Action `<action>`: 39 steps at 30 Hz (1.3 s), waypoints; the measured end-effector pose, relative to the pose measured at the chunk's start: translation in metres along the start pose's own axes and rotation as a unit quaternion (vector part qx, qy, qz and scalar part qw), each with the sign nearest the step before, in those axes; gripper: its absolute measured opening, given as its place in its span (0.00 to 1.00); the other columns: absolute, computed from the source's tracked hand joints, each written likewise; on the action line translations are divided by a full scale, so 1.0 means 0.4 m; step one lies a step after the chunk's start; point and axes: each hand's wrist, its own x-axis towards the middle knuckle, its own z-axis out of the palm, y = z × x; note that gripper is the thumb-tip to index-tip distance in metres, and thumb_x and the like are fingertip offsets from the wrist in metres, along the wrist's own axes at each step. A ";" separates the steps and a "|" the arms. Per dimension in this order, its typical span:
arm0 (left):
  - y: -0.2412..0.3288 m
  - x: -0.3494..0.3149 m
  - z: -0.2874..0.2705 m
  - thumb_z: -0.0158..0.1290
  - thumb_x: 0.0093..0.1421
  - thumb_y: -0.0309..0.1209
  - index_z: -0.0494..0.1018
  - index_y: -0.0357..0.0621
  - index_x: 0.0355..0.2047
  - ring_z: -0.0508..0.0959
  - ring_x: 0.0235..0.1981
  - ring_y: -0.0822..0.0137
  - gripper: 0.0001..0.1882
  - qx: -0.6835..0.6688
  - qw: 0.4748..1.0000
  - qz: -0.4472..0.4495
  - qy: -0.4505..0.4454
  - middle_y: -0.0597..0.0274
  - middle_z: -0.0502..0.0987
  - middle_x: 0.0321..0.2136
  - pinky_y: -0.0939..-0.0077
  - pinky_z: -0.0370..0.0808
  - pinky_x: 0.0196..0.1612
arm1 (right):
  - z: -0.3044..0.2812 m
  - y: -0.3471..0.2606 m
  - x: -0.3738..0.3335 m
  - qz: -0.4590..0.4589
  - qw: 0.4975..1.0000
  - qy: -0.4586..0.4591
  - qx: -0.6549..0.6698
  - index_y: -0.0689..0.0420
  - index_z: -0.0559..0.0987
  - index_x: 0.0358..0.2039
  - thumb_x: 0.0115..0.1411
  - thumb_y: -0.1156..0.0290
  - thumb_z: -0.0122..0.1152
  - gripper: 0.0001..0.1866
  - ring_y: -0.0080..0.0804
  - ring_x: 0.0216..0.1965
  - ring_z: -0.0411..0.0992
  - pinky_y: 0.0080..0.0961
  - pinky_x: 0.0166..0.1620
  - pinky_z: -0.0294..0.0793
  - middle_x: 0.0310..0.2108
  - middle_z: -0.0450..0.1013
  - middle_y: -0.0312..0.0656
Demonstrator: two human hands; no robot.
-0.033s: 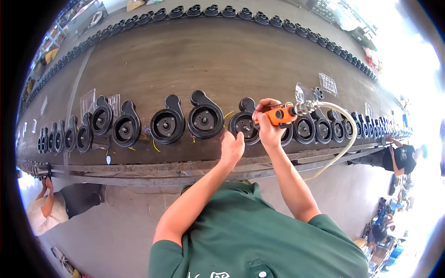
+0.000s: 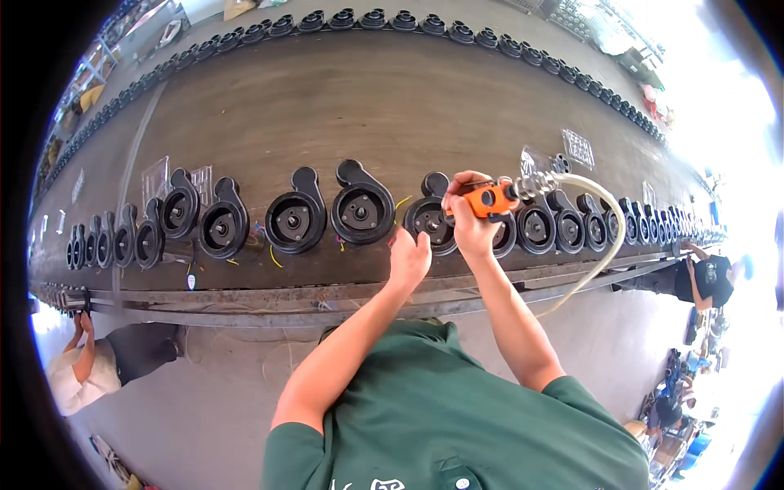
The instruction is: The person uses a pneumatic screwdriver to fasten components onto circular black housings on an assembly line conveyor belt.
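Note:
My right hand (image 2: 469,232) grips an orange air tool (image 2: 482,202) with metal fittings and a pale hose (image 2: 618,233) trailing off to the right. The tool is over the right side of a round black blower housing (image 2: 416,219), partly hiding it; the tool's tip is out of sight. My left hand (image 2: 411,261) is closed at that housing's lower left edge, fingers curled in. What it pinches, if anything, is too small to make out. Just left stands another black housing (image 2: 360,211) with a shaft in its middle, and a yellow wire (image 2: 403,202) lies between the two.
More black housings (image 2: 294,221) line the near side of the brown table (image 2: 269,98) both ways. A far row (image 2: 373,18) runs along the opposite edge. Clear plastic trays (image 2: 577,147) lie behind. Other people work at far left (image 2: 86,367) and right (image 2: 704,278).
The orange tool and my right hand have shifted very slightly left. My left hand stays about where it was.

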 end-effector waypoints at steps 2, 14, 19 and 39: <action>0.000 0.010 -0.007 0.53 0.63 0.33 0.65 0.25 0.49 0.79 0.44 0.33 0.22 -0.005 0.999 0.040 -0.005 0.27 0.77 0.38 0.50 0.75 0.51 | 0.023 0.012 0.006 0.009 1.000 0.001 0.006 0.65 0.77 0.40 0.53 0.86 0.57 0.13 0.22 0.25 0.75 0.18 0.28 0.75 0.29 0.77 0.40; 0.008 0.007 -0.010 0.56 0.61 0.31 0.63 0.27 0.50 0.77 0.48 0.33 0.23 0.005 0.999 0.043 0.000 0.27 0.75 0.43 0.50 0.72 0.54 | 0.009 0.057 0.001 0.021 1.000 -0.010 -0.017 0.65 0.75 0.42 0.55 0.85 0.55 0.13 0.24 0.26 0.75 0.20 0.30 0.76 0.32 0.76 0.41; 0.006 0.010 -0.009 0.57 0.61 0.30 0.63 0.28 0.51 0.76 0.48 0.32 0.23 0.009 0.999 0.047 0.010 0.27 0.75 0.43 0.50 0.72 0.54 | 0.013 0.060 0.005 0.021 1.000 -0.008 0.002 0.66 0.76 0.41 0.54 0.86 0.56 0.12 0.23 0.26 0.75 0.19 0.28 0.76 0.31 0.76 0.41; 0.088 -0.027 -0.012 0.54 0.60 0.33 0.63 0.32 0.50 0.78 0.45 0.31 0.23 0.069 0.996 0.007 0.056 0.27 0.77 0.41 0.44 0.75 0.50 | 0.052 0.066 0.012 0.035 0.993 -0.070 -0.088 0.64 0.80 0.30 0.50 0.81 0.62 0.06 0.21 0.28 0.75 0.21 0.35 0.76 0.25 0.77 0.36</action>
